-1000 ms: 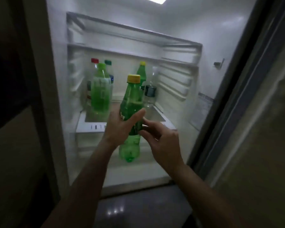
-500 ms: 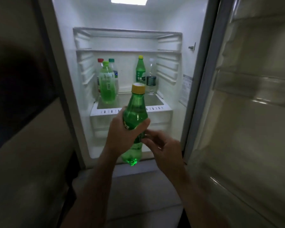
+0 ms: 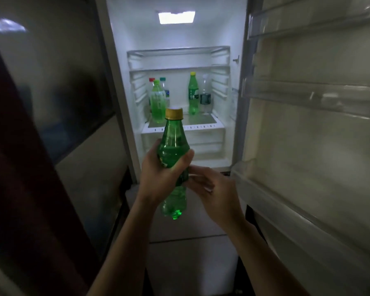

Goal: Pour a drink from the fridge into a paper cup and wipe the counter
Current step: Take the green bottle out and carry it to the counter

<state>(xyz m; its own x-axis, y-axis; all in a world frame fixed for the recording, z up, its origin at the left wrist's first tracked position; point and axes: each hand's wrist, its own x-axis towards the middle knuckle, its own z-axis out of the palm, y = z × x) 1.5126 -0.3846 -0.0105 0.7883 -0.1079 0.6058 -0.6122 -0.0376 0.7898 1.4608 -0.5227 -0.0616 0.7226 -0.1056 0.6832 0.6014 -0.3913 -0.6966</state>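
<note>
**Soda bottle upright in the left hand, clear of the fridge**

Head view: the green soda bottle [image 3: 174,142] stood nearly upright, yellow cap on top, in front of the open fridge [image 3: 124,60]. The left hand [image 3: 160,174] grasped its middle. The right hand [image 3: 214,193], fingers relaxed and holding nothing, lay just beside the label; whether it touched was unclear. That free hand was likely nearer the fridge door [image 3: 308,146]. No paper cup or counter showed.

Head-worn view, near, facing fridge [image 3: 179,39]

Dim, soft picture; fridge lamp [image 3: 176,17] glares overhead.
</note>
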